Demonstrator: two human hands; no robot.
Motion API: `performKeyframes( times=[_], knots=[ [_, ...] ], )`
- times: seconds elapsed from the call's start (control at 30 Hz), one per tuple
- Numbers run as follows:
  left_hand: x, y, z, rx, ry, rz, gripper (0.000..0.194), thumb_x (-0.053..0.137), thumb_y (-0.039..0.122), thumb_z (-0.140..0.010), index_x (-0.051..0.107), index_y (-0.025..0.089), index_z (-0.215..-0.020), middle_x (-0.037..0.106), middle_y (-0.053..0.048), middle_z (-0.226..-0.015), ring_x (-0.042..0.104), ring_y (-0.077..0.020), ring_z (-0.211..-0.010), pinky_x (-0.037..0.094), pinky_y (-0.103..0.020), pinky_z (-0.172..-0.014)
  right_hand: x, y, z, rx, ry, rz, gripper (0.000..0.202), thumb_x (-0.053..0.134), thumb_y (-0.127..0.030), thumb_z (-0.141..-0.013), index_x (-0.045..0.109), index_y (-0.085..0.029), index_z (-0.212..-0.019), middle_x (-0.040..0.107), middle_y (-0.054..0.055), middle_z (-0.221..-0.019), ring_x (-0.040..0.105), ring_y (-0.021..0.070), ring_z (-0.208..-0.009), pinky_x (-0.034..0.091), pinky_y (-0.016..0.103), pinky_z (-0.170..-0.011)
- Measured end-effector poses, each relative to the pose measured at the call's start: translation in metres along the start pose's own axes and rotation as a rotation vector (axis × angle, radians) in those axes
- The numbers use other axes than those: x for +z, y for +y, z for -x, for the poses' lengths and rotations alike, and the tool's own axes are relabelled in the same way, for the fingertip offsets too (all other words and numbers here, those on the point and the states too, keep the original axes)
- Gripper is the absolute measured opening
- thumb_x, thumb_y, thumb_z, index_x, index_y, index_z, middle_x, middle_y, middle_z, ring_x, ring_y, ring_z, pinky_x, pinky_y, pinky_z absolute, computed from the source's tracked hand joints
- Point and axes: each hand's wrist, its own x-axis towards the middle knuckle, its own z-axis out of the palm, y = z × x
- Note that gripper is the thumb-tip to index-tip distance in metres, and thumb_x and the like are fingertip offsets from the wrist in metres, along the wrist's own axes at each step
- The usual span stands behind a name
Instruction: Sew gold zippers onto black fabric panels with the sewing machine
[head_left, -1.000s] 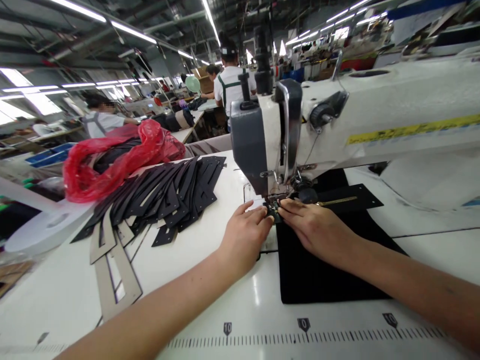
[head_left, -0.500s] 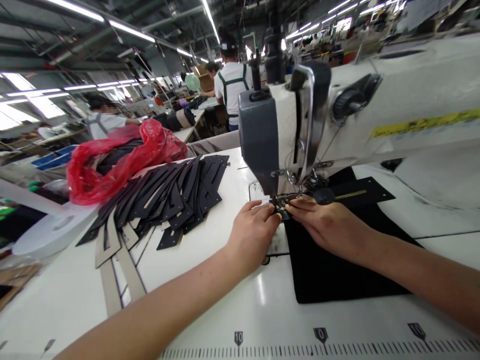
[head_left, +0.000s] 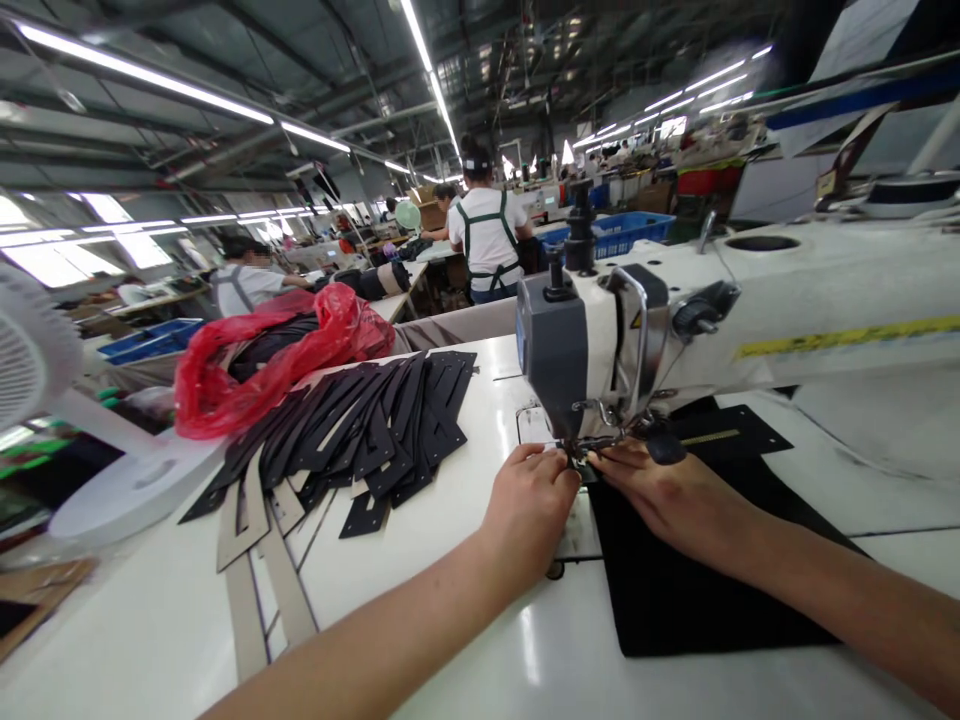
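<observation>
A black fabric panel [head_left: 697, 600] lies flat on the white sewing table, its far left corner under the presser foot of a sewing machine [head_left: 559, 350]. My left hand [head_left: 529, 510] is closed, with curled fingertips pinching the work just left of the needle. On the other side of the foot, my right hand [head_left: 667, 490] grips the panel's edge, fingers together and tips close to my left ones. Its fingers partly hide the stitching spot. Beyond my right wrist, a black strip [head_left: 761, 425] with a gold-coloured line and small holes rests over the panel.
Left of the machine, a fanned pile of black slotted strips [head_left: 382, 420] covers the table, some beige side up. Behind it sits a red plastic bag [head_left: 202, 380] of dark pieces. A white fan [head_left: 112, 440] stands at far left. A person [head_left: 487, 230] works farther back.
My view has tilted up, so the machine, strips and hands appear lower and slightly farther right. Both hands stay beside the needle, with little visible movement of the panel.
</observation>
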Motion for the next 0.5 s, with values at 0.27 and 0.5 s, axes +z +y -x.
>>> performKeyframes(
  times=[0.27, 0.5],
  knots=[
    [0.004, -0.002, -0.002, 0.000, 0.009, -0.022, 0.013, 0.051, 0.011, -0.088, 0.062, 0.014, -0.081, 0.066, -0.007, -0.085, 0.063, -0.0176, -0.084, 0.048, -0.034, -0.086, 0.003, 0.004, 0.000, -0.007, 0.009, 0.028, 0.029, 0.040, -0.006, -0.084, 0.061, -0.016, -0.102, 0.066, 0.010, -0.099, 0.061, 0.0192, -0.099, 0.050, 0.034, -0.086],
    [0.010, -0.002, -0.002, 0.000, 0.067, -0.008, 0.013, 0.051, 0.011, -0.087, 0.060, 0.014, -0.079, 0.066, -0.006, -0.082, 0.064, -0.0174, -0.082, 0.049, -0.034, -0.085, 0.001, 0.001, -0.001, 0.005, 0.028, -0.016, 0.027, 0.037, -0.007, -0.086, 0.062, -0.017, -0.093, 0.067, 0.008, -0.087, 0.062, 0.0187, -0.097, 0.050, 0.033, -0.086]
  ],
)
